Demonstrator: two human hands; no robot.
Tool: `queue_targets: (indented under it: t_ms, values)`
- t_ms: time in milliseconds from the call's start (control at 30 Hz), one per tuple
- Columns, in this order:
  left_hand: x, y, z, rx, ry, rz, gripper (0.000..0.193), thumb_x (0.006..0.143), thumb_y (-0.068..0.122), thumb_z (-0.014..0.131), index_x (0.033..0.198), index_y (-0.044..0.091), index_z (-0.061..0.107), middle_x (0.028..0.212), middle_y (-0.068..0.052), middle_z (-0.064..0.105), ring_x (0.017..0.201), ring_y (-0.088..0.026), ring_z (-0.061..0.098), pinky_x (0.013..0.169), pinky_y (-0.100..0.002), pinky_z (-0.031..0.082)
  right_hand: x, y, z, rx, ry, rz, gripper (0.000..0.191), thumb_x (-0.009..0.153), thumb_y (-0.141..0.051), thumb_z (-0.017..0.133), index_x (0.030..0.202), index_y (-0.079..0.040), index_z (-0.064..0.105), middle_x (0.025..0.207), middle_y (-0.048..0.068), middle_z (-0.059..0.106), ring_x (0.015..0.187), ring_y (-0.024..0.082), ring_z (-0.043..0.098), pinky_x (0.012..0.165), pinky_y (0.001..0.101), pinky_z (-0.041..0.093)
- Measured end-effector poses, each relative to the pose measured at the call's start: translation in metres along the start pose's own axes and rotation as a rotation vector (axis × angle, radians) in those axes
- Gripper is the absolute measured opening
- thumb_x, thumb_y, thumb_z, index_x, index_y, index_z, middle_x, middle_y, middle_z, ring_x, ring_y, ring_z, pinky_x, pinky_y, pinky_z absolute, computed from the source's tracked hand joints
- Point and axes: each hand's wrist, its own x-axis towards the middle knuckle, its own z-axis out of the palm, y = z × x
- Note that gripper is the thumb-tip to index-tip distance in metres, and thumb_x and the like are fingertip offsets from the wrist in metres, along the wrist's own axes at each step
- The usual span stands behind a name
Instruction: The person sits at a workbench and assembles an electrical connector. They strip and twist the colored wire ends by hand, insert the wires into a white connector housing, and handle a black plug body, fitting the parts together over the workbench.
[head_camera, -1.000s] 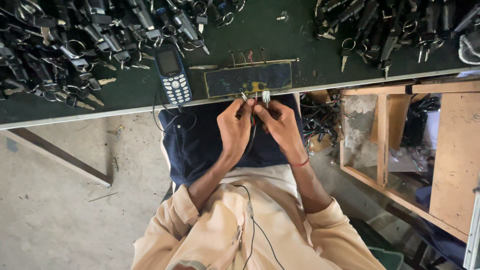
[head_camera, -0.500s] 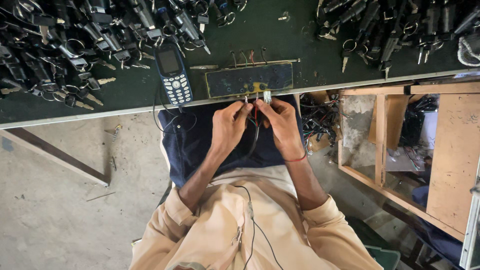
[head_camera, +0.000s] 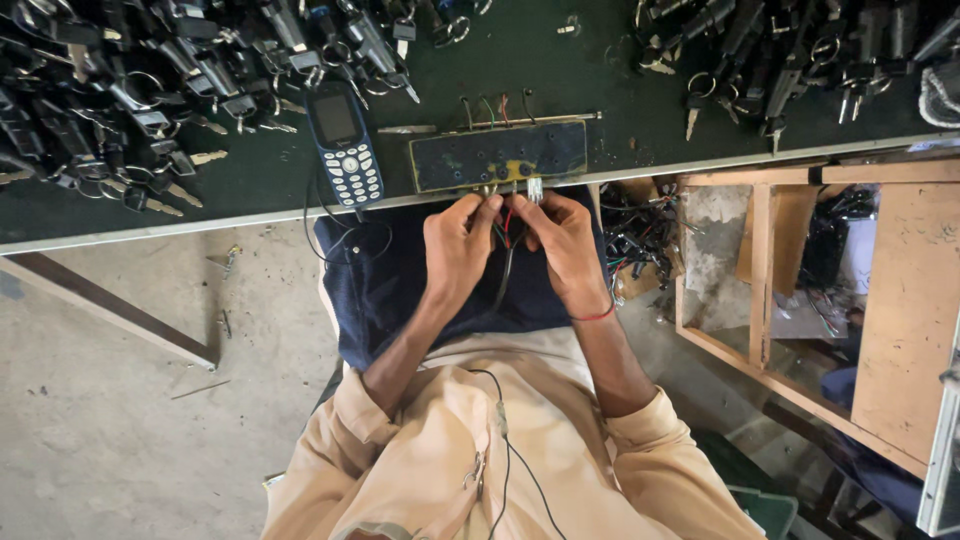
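Head view: my left hand (head_camera: 458, 245) and right hand (head_camera: 562, 240) meet at the near table edge (head_camera: 200, 220), fingers pinched on a bundle of wires (head_camera: 505, 225) — red, green, black — just below the dark board (head_camera: 497, 155). A blue phone (head_camera: 343, 143) lies left; key piles (head_camera: 130, 90) lie far left.

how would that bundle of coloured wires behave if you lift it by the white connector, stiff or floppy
Probably floppy: the thin wires bend and droop between the left hand and right hand. Likely light, since fingertips alone pinch them. The small white connector looks rigid but slim, so it could slip from a loose grip. The dark cable below hangs slack over the lap.
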Motion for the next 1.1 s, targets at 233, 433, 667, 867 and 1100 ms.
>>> queue_targets:
  t_ms: [233, 433, 667, 867, 1100]
  values:
    - [-0.008, 0.01, 0.01, 0.072, 0.163, 0.154, 0.025, 0.102, 0.019, 0.067, 0.086, 0.0, 0.068, 0.057, -0.01, 0.055, 0.047, -0.014, 0.05, 0.047, -0.031, 0.039, -0.003, -0.001, 0.001, 0.028, 0.002, 0.012, 0.02, 0.098, -0.019, 0.072, 0.1, 0.0, 0.076, 0.081, -0.001, 0.069, 0.062, 0.004, 0.052, 0.054, 0.022, 0.04]
    - [-0.026, 0.005, -0.007, 0.197, 0.183, 0.183, 0.034, 0.103, 0.02, 0.067, 0.076, -0.001, 0.061, 0.056, -0.013, 0.052, 0.045, -0.022, 0.049, 0.048, -0.035, 0.039, -0.01, -0.002, 0.001, 0.048, -0.007, 0.003, 0.021, 0.098, -0.02, 0.073, 0.1, 0.001, 0.076, 0.08, -0.001, 0.068, 0.062, 0.004, 0.052, 0.056, 0.0227, 0.039]
    - [-0.011, 0.0, -0.011, 0.109, 0.082, 0.053, 0.032, 0.1, 0.022, 0.068, 0.076, 0.0, 0.067, 0.051, -0.009, 0.055, 0.042, -0.015, 0.053, 0.043, -0.033, 0.039, -0.007, 0.002, 0.002, 0.039, -0.003, 0.003, 0.021, 0.096, -0.021, 0.074, 0.101, -0.001, 0.076, 0.083, -0.002, 0.07, 0.062, 0.004, 0.052, 0.055, 0.0221, 0.04]
    - [-0.006, 0.002, -0.013, -0.006, 0.022, -0.056, 0.035, 0.101, 0.025, 0.068, 0.077, -0.001, 0.068, 0.05, -0.005, 0.056, 0.044, -0.008, 0.052, 0.042, -0.029, 0.038, -0.002, 0.014, -0.025, -0.014, -0.214, 0.058, 0.028, 0.105, -0.025, 0.062, 0.111, 0.0, 0.072, 0.087, 0.004, 0.072, 0.074, 0.01, 0.064, 0.068, 0.0247, 0.052]
    - [-0.004, -0.007, -0.004, -0.211, 0.094, -0.105, 0.036, 0.1, 0.025, 0.068, 0.076, -0.001, 0.067, 0.053, -0.001, 0.059, 0.045, -0.007, 0.054, 0.042, -0.025, 0.041, 0.018, 0.06, -0.034, -0.737, -0.782, -0.311, 0.035, 0.096, -0.006, 0.057, 0.131, -0.004, 0.057, 0.12, 0.012, 0.066, 0.113, 0.025, 0.064, 0.099, 0.0354, 0.052]
